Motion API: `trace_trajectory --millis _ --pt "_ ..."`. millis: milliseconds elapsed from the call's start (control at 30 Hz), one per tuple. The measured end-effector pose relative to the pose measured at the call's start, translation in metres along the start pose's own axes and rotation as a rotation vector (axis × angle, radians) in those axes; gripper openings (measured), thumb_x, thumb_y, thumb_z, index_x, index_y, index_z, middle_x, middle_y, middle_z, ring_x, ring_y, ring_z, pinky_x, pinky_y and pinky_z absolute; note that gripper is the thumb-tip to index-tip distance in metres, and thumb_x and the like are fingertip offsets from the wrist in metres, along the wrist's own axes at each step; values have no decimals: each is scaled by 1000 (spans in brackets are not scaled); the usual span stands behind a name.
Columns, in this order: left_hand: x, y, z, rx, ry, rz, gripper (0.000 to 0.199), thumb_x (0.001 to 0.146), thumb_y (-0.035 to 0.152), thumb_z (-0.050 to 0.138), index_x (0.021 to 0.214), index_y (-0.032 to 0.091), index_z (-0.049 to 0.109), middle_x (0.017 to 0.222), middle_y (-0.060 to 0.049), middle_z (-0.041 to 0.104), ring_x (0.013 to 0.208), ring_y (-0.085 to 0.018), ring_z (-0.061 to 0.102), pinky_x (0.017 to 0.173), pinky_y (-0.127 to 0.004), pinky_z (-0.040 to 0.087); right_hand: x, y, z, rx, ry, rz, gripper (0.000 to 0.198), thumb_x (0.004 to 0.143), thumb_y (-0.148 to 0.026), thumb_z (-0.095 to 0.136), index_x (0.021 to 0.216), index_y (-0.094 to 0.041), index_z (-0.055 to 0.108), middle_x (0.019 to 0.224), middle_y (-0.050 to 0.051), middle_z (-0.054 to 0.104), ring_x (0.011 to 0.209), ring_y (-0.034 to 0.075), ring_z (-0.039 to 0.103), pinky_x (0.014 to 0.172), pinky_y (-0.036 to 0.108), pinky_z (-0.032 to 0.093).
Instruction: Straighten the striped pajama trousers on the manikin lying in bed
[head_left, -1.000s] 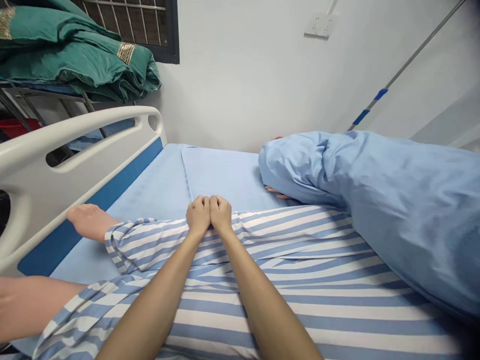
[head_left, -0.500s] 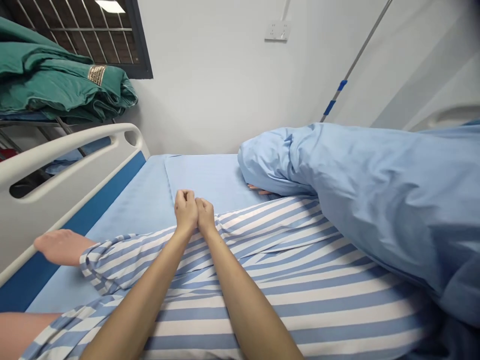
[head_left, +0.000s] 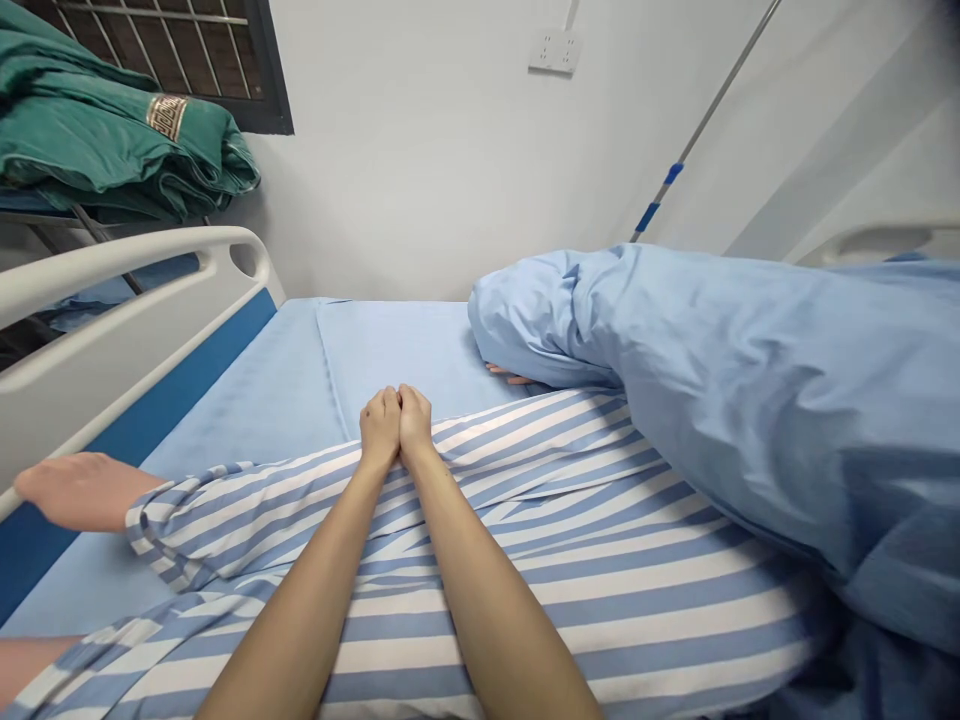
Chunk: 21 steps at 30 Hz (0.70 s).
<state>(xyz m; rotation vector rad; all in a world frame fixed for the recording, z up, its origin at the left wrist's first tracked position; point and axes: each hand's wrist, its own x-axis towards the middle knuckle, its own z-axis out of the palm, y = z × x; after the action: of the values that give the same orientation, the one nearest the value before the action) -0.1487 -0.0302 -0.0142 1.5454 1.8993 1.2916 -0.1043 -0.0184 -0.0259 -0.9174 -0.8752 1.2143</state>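
Observation:
My left hand (head_left: 380, 425) and my right hand (head_left: 415, 420) are side by side and touching, at the far edge of the upper striped trouser leg (head_left: 495, 435), about at the knee. Both are closed, with the fingers curled down on the leg's far side; the fingertips are hidden. The leg belongs to a figure lying on the bed in blue-and-white striped trousers. Its bare foot (head_left: 86, 490) sticks out at the left, against the bed's end board. A light blue cover (head_left: 705, 360) hides the upper body, and some fingertips (head_left: 508, 374) show under its edge.
A light blue sheet (head_left: 390, 345) covers the mattress. The white and blue end board (head_left: 135, 290) closes the left side. Green folded cloth (head_left: 127, 145) lies on a rack beyond it. A metal pole (head_left: 705, 125) leans by the wall, with a socket (head_left: 555, 52) above.
My two hands have drawn level and closer together, and lie slightly lower in view. The view has shifted a little, so the foot and end board appear further left.

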Motion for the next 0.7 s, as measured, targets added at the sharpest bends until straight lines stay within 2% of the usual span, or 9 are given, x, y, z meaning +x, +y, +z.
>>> trace_trajectory --millis 133,200,300,400,500,600,700 --pt "3 -3 0 70 -83 -4 38 87 31 21 75 21 55 82 -6 65 80 -17 58 73 -29 39 3 -7 1 -101 -30 12 22 74 -32 41 56 -21 35 52 -6 36 52 9 35 50 21 34" --pt "3 -5 0 129 -91 22 35 87 29 25 84 19 58 88 -8 65 85 -19 58 76 -30 39 7 -17 0 -331 -69 -15 24 75 -31 39 53 -20 36 51 -5 38 53 9 36 51 22 32" --pt "1 -7 0 191 -59 87 32 85 25 30 95 16 58 92 -10 65 87 -19 58 77 -29 39 11 -33 -7 -740 -153 -179 29 77 -31 40 51 -20 38 51 -4 40 54 10 36 52 23 27" --pt "-1 -7 0 118 -63 78 37 86 30 26 79 18 61 75 -7 64 72 -17 56 66 -27 37 10 -37 -19 -915 -183 -306 32 81 -33 37 53 -20 39 51 -4 41 53 10 36 53 24 24" --pt "-3 -6 0 -1 -47 20 43 84 38 27 54 18 51 54 -1 53 55 -12 46 55 -25 31 3 -28 -29 -990 -149 -320 33 84 -32 33 54 -20 39 52 -3 44 52 11 37 53 25 23" --pt "-3 -5 2 -94 8 -24 40 81 38 31 48 18 42 46 2 41 50 -10 38 50 -24 26 0 -19 -32 -1036 -142 -311 33 85 -32 33 55 -20 41 54 -1 48 53 12 38 53 25 23" --pt "-3 -4 2 -142 7 -27 38 80 38 33 48 19 38 45 4 36 49 -9 35 49 -24 25 2 -17 -31 -1005 -167 -295 34 85 -32 32 56 -20 42 55 -1 49 53 12 39 53 25 23"
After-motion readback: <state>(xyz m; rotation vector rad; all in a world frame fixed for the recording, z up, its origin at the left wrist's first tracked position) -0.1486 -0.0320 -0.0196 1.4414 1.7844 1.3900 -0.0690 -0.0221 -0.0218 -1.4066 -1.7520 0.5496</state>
